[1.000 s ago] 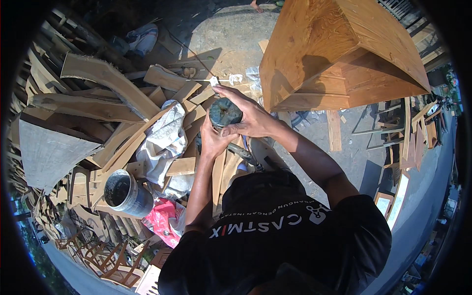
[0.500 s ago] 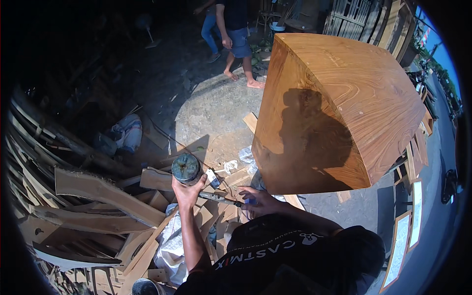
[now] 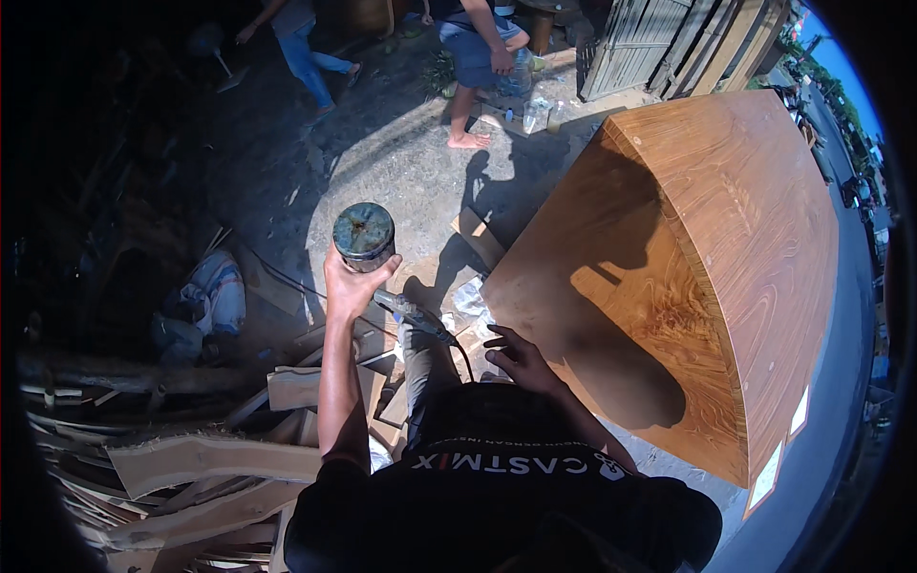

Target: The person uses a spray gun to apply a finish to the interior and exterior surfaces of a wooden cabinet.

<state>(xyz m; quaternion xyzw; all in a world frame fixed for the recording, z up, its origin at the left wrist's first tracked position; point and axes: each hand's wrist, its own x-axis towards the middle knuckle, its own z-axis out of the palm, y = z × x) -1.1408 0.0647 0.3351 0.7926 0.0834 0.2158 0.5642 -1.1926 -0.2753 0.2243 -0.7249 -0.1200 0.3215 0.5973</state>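
Observation:
My left hand is wrapped around the cup of a spray gun, a round container with a stained, dark bluish lid. Below the cup, the gun's grey body slants back toward me, and a dark hose curves from its end. My right hand is close to the hose, fingers apart, with nothing visible in it. Just to its right stands a large varnished wooden piece with curved edges and a glossy brown grain. My shadow falls across its shaded inner face.
Rough boards are heaped at lower left. A white sack lies on the ground beyond them. Two people walk at the far side, one in jeans, one in shorts. Wooden slats stand behind; a road runs at right.
My left hand has carried the spray gun forward. My right hand is now apart from the gun's rear end. The view has shifted, and both people have moved.

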